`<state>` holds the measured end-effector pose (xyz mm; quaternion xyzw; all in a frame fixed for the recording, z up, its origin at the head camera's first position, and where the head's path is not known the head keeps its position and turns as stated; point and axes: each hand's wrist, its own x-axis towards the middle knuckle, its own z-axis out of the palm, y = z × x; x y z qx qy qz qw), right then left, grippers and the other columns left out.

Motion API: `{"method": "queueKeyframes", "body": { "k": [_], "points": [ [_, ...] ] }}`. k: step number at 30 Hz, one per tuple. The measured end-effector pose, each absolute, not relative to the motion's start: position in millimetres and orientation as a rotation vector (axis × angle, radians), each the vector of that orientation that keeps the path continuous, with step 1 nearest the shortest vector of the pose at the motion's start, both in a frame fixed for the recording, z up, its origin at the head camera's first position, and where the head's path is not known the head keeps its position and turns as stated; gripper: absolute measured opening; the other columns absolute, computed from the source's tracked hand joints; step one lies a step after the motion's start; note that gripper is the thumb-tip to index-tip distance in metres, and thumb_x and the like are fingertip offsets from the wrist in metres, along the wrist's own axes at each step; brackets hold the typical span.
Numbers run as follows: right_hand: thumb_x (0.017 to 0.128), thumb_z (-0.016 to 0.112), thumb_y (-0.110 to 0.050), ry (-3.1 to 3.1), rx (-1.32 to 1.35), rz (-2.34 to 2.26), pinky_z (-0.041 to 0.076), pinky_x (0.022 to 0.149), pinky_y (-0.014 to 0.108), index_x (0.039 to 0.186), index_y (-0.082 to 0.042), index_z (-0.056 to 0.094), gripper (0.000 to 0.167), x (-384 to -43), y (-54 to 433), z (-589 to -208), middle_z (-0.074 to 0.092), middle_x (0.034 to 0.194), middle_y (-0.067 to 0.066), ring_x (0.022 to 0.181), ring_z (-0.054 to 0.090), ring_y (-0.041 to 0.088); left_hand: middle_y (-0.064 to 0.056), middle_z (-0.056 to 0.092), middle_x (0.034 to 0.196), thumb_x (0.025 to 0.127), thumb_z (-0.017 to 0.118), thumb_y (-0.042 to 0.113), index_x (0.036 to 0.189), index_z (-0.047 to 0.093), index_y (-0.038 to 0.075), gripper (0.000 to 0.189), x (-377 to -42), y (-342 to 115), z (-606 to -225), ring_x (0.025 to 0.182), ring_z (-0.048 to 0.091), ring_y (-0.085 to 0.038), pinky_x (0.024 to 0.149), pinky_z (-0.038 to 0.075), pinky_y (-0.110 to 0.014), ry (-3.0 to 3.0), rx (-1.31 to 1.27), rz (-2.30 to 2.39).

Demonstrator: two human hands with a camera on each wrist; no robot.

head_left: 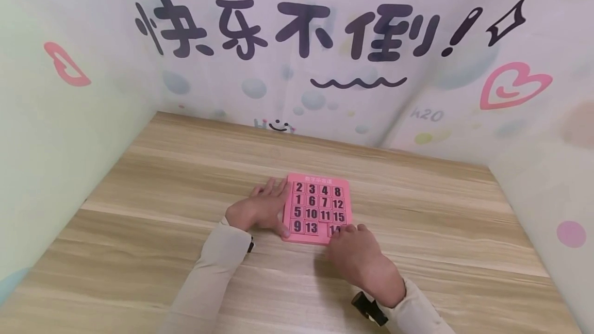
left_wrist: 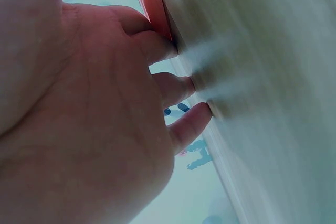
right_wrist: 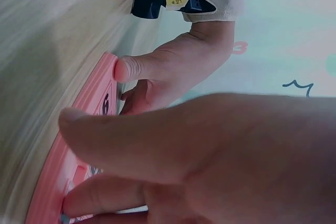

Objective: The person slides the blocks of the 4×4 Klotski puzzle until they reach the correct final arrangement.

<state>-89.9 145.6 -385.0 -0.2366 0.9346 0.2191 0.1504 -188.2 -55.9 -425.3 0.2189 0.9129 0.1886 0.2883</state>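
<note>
A pink number slide puzzle (head_left: 320, 239) lies flat on the wooden table, its tiles carrying black numerals. In its lowest row a gap separates tile 13 (head_left: 311, 228) from tile 14 (head_left: 334, 230). My left hand (head_left: 262, 209) holds the puzzle's left side, thumb at the near corner and fingers spread along the edge; in the left wrist view several fingertips touch the tabletop. The fingertips of my right hand (head_left: 357, 251) rest on tile 14, partly covering it. In the right wrist view its thumb (right_wrist: 121, 135) lies over the near rim.
The wooden tabletop (head_left: 153, 179) reaches back to a white printed backdrop (head_left: 297, 107) with large dark characters. Pale walls stand at the left and right. Each wrist wears a black strap device, the left one (right_wrist: 149, 4) showing a yellow label.
</note>
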Motion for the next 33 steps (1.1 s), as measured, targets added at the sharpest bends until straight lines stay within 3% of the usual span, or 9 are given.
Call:
{"method": "queueKeyframes", "body": {
  "k": [5, 13, 27, 33],
  "points": [
    [0.093, 0.066, -0.026, 2.719, -0.703, 0.605, 0.049, 0.072, 0.032, 0.094, -0.006, 0.069, 0.02, -90.8, 144.9, -387.7, 0.066, 0.087, 0.005, 0.081, 0.058, 0.02, -0.009, -0.007, 0.167, 0.078, 0.081, 0.044, 0.159, 0.001, 0.005, 0.12, -188.4, -55.8, -425.3, 0.152, -0.014, -0.031, 0.124, -0.004, -0.049, 2.434, 0.582, 0.503],
    [0.095, 0.061, -0.046, 2.742, -0.696, 0.521, 0.052, 0.079, 0.035, 0.108, -0.005, 0.07, 0.044, -91.4, 142.9, -389.0, 0.069, 0.101, 0.007, 0.095, 0.063, 0.022, -0.011, -0.004, 0.167, 0.077, 0.081, 0.044, 0.159, 0.002, 0.005, 0.121, -187.4, -55.4, -422.9, 0.152, -0.013, -0.034, 0.124, -0.002, -0.05, 2.443, 0.597, 0.494],
    [0.093, 0.062, -0.046, 2.793, -0.764, 0.537, 0.051, 0.073, 0.034, 0.099, -0.005, 0.069, 0.042, -90.6, 142.5, -392.7, 0.067, 0.091, 0.005, 0.085, 0.062, 0.02, -0.01, -0.005, 0.167, 0.077, 0.081, 0.044, 0.159, 0.001, 0.005, 0.121, -187.4, -55.2, -422.8, 0.152, -0.013, -0.033, 0.124, -0.002, -0.05, 2.444, 0.593, 0.484],
    [0.095, 0.06, -0.042, 2.748, -0.697, 0.387, 0.054, 0.082, 0.04, 0.099, -0.009, 0.069, 0.034, -94.6, 144.7, -384.5, 0.068, 0.097, 0.004, 0.091, 0.064, 0.021, -0.01, -0.005, 0.167, 0.077, 0.081, 0.044, 0.159, 0.001, 0.005, 0.121, -187.8, -54.8, -422.9, 0.152, -0.013, -0.032, 0.124, -0.003, -0.05, 2.444, 0.588, 0.48]
  ]
}}
